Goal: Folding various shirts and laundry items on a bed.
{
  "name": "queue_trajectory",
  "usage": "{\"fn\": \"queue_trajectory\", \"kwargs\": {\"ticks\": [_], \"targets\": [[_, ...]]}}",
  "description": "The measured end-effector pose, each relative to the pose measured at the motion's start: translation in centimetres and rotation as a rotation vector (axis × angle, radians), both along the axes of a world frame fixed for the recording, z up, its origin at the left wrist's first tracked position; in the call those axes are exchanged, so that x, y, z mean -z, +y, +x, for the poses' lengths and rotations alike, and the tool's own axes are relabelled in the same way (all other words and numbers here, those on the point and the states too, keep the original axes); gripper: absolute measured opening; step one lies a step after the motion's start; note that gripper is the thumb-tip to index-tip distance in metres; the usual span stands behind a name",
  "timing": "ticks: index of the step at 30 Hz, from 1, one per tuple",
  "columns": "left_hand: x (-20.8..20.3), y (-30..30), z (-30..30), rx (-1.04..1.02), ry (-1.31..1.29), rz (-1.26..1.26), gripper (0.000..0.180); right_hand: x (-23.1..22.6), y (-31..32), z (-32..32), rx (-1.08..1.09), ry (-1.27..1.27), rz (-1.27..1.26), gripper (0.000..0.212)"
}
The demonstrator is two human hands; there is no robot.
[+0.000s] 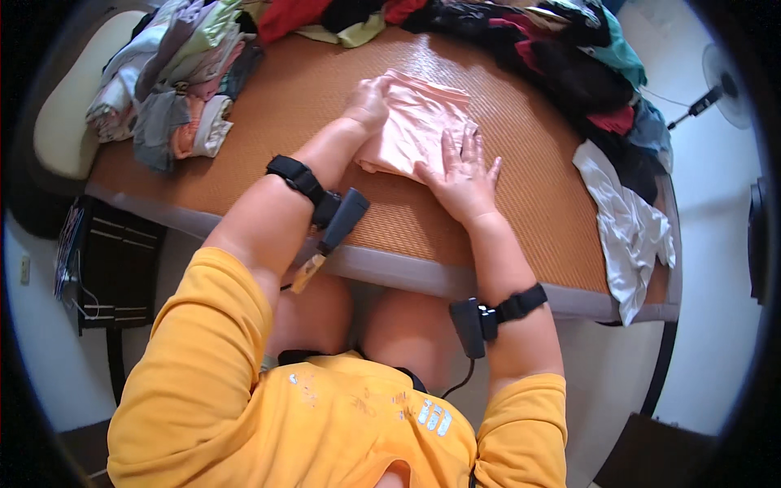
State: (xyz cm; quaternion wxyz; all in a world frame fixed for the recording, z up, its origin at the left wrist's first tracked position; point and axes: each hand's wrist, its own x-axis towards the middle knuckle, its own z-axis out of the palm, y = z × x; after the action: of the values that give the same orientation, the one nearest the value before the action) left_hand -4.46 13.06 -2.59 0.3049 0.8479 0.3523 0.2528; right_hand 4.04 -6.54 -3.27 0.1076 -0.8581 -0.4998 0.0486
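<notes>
A pink garment (pixel 411 122) lies as a small folded piece on the brown woven mat, with a stitched band along its far edge. What kind of garment it is, I cannot tell. At its far left corner my left hand (pixel 368 106) is closed, fingers curled on the fabric. My right hand (pixel 465 175) rests flat on the near right part of the cloth, its fingers spread. Both forearms wear black straps with small dark devices.
The mat (pixel 317 77) covers a bed with a grey edge. Folded clothes (pixel 183 81) are stacked at the left beside a cream pillow (pixel 73 98). Loose dark clothes (pixel 553 81) heap along the far right, near a white garment (pixel 622 228) and a fan (pixel 724 85).
</notes>
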Motion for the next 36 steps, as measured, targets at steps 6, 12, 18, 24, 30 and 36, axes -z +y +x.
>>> {"fn": "queue_trajectory", "kwargs": {"ticks": [6, 12, 18, 24, 30, 36], "targets": [[-0.4, 1.1, -6.3, -0.083, -0.052, -0.054, 0.087, 1.2, 5.8, -4.8, -0.054, -0.093, 0.128, 0.078], [-1.5, 0.3, -8.4, 0.109, -0.581, -1.185, 0.033, 0.6, 4.6, -4.3, -0.213, -0.077, 0.166, 0.076], [-10.5, 0.6, -14.9, 0.185, -0.854, -1.226, 0.029, 1.8, 3.7, -2.1, -0.264, 0.091, 0.476, 0.058], [-17.1, 8.5, -27.5, 0.019, -1.207, -0.784, 0.04, 1.5, 3.4, -2.0, -0.279, -0.028, 0.407, 0.055], [-8.4, 15.4, -35.5, -0.699, -0.787, -0.406, 0.057, 1.8, 4.0, -3.2, -0.305, -0.06, 0.385, 0.052], [-8.6, 12.3, -31.8, -1.25, 0.064, 0.691, 0.093, 1.1, 3.3, -3.1, -0.273, -0.091, 0.377, 0.05]]}}
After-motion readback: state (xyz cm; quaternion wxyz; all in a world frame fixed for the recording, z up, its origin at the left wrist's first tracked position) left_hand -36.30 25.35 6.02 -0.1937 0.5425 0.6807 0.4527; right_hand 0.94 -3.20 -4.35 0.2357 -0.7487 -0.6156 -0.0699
